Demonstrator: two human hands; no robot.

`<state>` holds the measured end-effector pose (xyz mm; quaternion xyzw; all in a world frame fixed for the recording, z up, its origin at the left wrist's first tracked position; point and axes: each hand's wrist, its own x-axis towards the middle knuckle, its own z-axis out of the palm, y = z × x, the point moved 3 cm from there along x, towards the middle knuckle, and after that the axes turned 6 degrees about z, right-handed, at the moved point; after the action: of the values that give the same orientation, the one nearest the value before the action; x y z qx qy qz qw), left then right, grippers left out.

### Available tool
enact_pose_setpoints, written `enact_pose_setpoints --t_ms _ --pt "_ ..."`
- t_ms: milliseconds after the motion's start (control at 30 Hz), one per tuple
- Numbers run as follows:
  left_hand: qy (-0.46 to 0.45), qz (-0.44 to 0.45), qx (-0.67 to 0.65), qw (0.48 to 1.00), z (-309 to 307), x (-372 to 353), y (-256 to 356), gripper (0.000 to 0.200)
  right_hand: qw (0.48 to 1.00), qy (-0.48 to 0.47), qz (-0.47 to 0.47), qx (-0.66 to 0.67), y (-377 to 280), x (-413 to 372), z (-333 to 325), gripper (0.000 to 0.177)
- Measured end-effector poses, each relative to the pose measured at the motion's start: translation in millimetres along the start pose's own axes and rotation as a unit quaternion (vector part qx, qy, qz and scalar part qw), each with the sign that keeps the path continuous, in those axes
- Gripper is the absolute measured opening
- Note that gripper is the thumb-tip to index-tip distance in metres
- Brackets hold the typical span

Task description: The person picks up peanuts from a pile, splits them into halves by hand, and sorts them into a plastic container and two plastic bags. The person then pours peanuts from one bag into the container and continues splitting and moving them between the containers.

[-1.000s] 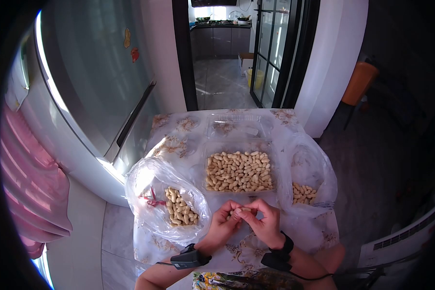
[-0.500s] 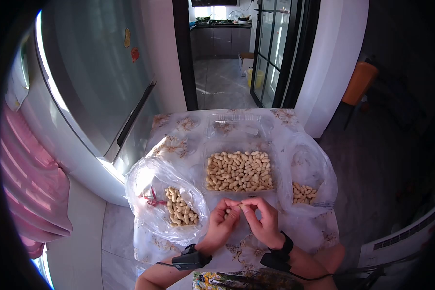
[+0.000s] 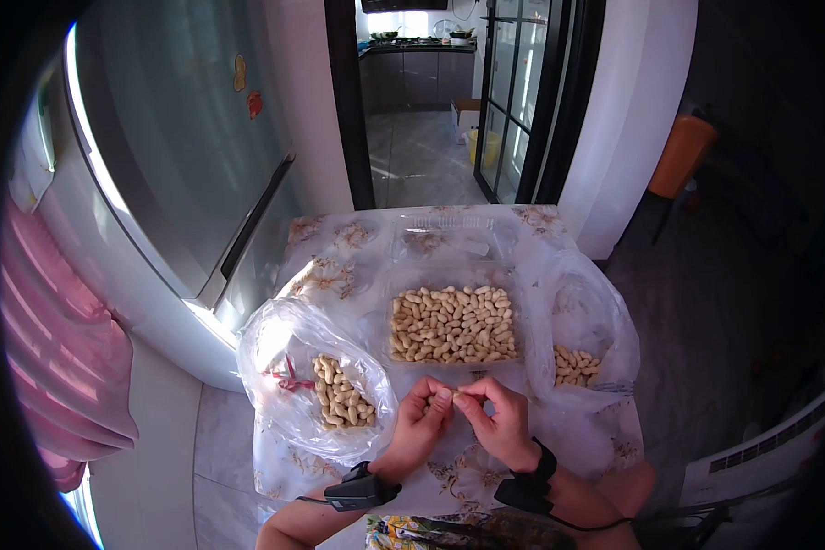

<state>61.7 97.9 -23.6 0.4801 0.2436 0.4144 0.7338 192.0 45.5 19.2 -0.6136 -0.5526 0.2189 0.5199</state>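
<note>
My left hand [image 3: 420, 425] and my right hand [image 3: 499, 423] meet in front of the clear container, fingertips nearly touching. Both are closed in a pinch on a small peanut [image 3: 455, 393], mostly covered by the fingers. Just beyond them, unshelled peanuts [image 3: 454, 323] fill the clear plastic container [image 3: 521, 316]. To the left, an open plastic bag [image 3: 280, 423] with a red tie holds a pile of peanuts [image 3: 341, 394]. On the right, a second clear bag [image 3: 605, 316] has a smaller pile of peanuts [image 3: 576, 366] inside.
The container's clear lid [image 3: 449, 223] stands open at the back of the flower-patterned table [image 3: 325, 225]. A refrigerator [image 3: 183, 147] rises on the left, near a pink cloth [image 3: 64, 339]. An orange chair [image 3: 683, 156] is at the right, and a doorway leads to a kitchen.
The fingertips have shifted slightly, the right thumb and fingers drawing closer around the peanut. Both hands stay in the same place, and the bags and container are unmoved.
</note>
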Motion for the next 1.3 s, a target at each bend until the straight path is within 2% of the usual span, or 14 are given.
enact_pose_setpoints --t_ms 200,300,500,600,700,767,867,1167,1300 --pt "0.001 0.024 -0.005 1.000 -0.5 0.3 -0.4 0.017 1.000 0.009 -0.027 0.005 -2.1 0.1 0.5 0.015" --pt "0.000 0.021 -0.013 1.000 -0.2 0.4 -0.3 0.017 1.000 0.006 -0.008 0.021 -4.6 0.8 -0.1 0.015" --pt "0.011 -0.018 -0.024 0.999 0.3 0.2 -2.5 0.017 0.999 -0.002 -0.010 0.035 -3.4 1.4 -0.3 0.014" --pt "0.009 -0.015 -0.018 1.000 2.0 0.8 -1.7 0.021 0.999 0.002 -0.007 0.031 -4.4 1.6 -0.1 0.013" --pt "0.014 -0.065 -0.033 0.997 3.7 0.4 -1.7 0.031 0.999 0.012 -0.018 0.029 -6.3 2.2 -0.3 0.014" --pt "0.007 -0.094 0.006 0.996 0.9 0.4 -4.9 0.043 0.999 0.019 -0.033 0.020 -4.7 2.1 -0.3 0.014" --pt "-0.011 -0.106 -0.014 0.994 -0.1 0.8 -4.8 0.044 0.998 0.029 -0.046 0.013 -5.8 2.6 -1.6 0.015" --pt "-0.021 -0.136 -0.087 0.987 -1.0 5.9 -8.5 0.013 0.999 0.031 -0.026 0.013 -0.4 1.7 -0.9 0.017" --pt "0.005 -0.155 -0.077 0.985 4.6 5.2 -7.3 0.016 0.999 0.019 -0.018 0.019 -5.2 1.7 1.5 0.017"
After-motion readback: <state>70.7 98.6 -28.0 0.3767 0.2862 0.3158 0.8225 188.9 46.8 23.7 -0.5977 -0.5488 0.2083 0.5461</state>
